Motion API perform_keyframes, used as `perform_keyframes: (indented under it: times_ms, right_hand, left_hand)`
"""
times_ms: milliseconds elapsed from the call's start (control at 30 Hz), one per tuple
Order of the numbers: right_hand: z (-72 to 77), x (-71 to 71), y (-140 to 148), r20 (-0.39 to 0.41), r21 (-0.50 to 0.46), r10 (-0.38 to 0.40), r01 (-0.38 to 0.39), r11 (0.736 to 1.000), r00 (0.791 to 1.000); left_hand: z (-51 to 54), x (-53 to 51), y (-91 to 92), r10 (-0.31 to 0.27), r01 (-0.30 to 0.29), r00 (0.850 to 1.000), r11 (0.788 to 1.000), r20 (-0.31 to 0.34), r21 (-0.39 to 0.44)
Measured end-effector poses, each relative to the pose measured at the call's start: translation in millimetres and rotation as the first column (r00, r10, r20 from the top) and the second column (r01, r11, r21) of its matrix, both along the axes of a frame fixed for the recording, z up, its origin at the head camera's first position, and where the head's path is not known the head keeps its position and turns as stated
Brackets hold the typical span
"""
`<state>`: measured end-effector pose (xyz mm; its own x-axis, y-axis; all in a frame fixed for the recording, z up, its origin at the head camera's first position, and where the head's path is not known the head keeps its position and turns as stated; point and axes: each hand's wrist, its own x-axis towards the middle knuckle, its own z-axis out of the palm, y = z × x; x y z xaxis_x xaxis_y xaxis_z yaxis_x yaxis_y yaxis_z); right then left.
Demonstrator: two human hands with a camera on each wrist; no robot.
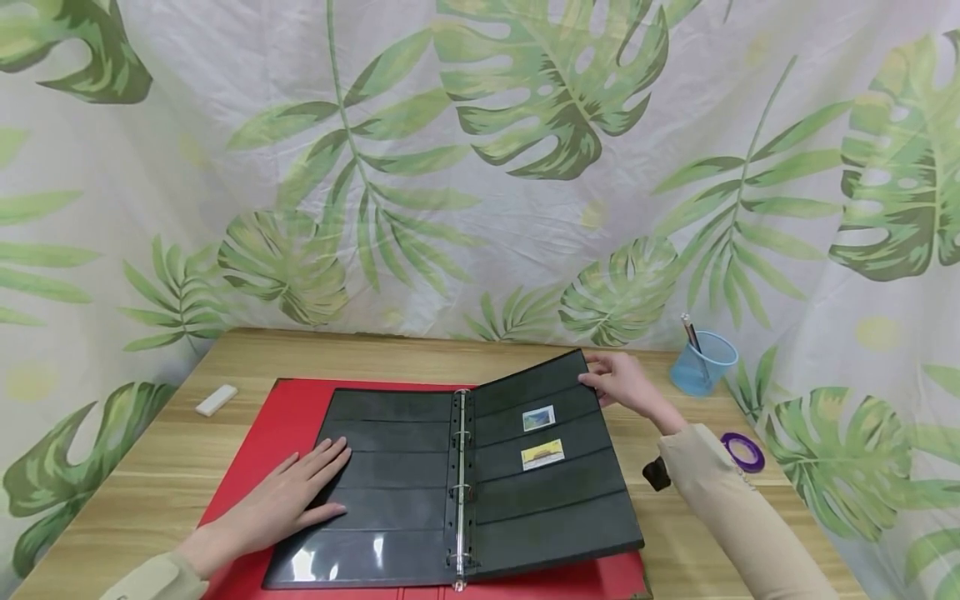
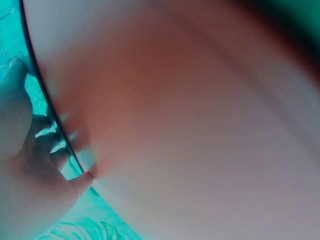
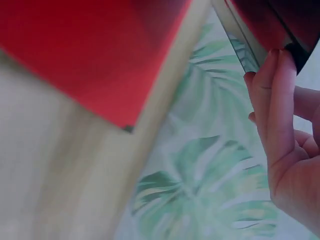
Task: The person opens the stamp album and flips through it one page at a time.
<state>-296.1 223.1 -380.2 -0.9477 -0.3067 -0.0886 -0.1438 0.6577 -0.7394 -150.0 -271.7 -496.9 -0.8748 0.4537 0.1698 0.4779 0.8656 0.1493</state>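
A red ring-binder stamp album (image 1: 251, 442) lies spread out on the table, black pocket pages on both sides of its metal rings (image 1: 461, 475). My left hand (image 1: 288, 492) rests flat on the left page (image 1: 390, 471), fingers straight. At the upper outer corner of the right page (image 1: 555, 508), my right hand (image 1: 626, 383) pinches the page edge, and that side is tilted up off the cover. The right wrist view shows these fingers (image 3: 280, 100) on the dark page corner. Two stamps sit in the right page: a blue one (image 1: 538, 417) above a yellow one (image 1: 542, 454).
A white eraser-like block (image 1: 217, 400) lies at the table's left. On the right stand a blue mesh cup (image 1: 697, 375) with pencils, a purple tape roll (image 1: 743, 452) and a small black object (image 1: 656, 474) by the sleeve. A leaf-print curtain (image 1: 510, 208) hangs behind.
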Motion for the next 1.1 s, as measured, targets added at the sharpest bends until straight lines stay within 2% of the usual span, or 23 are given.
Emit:
perform_keyframes:
  times_ms: [333,600,767,967,1033,1100]
  right_hand:
    - [54.1,-1.7,-26.7,-0.054,0.067,0.041,-0.037,0.997,0.998]
    - [82.2,-4.3,-60.6,-0.061,0.057,0.078,-0.074,0.996,0.995]
    - [95.5,-3.9,-81.6,-0.069,0.046,0.084,-0.081,0.996,0.994]
    - [104.8,-3.8,-105.1,-0.088,0.066,0.098,-0.092,0.994,0.991]
    - [106.9,-3.9,-111.4,-0.085,0.073,0.096,-0.090,0.993,0.992]
    - [109.1,-4.3,-117.4,-0.077,0.073,0.089,-0.083,0.994,0.993]
  left_hand:
    - [1.5,1.7,0.3,0.009,-0.009,1.000,1.000,0.015,0.002]
    - [1.2,1.4,0.2,0.012,-0.012,1.000,1.000,0.019,-0.004]
    - [4.5,-0.8,0.7,0.004,-0.004,0.998,1.000,0.059,0.002]
    - [17.5,-4.8,5.6,-0.017,0.016,0.998,1.000,0.068,0.011]
    - [26.3,-7.2,12.3,-0.012,0.008,0.996,0.999,0.086,0.050]
    - [39.4,-10.2,23.6,-0.002,-0.013,0.992,0.994,0.127,0.112]
